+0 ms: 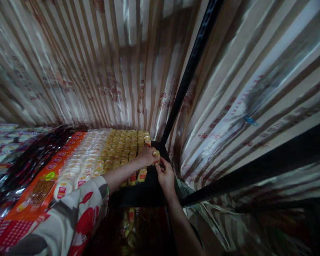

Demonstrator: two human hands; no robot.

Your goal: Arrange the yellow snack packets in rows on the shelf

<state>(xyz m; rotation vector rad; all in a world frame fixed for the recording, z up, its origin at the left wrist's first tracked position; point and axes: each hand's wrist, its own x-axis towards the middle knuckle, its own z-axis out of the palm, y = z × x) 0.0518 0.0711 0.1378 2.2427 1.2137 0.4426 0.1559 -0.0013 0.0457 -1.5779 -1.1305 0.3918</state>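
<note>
At the right end of a black shelf (146,196), just above its bare part, a small yellow packet (156,154) is held up between two hands. The left hand (146,156) has its fingers closed on the packet, though their tips are mostly hidden; the right hand (166,175) has thumb and forefinger pinched at the packet's lower edge. A pale sleeve (78,213) with red flowers covers part of the left arm, which reaches across the goods. Just beside the left hand stand close rows of yellow packets (117,147), then clear-wrapped white packets (81,160), an orange bag (42,185) and dark glossy packs (37,153). Behind rises striped, printed sheeting (109,64), crossed by a slanting black post (193,64); a blue tie (250,121) sits on the sheeting at right.
</note>
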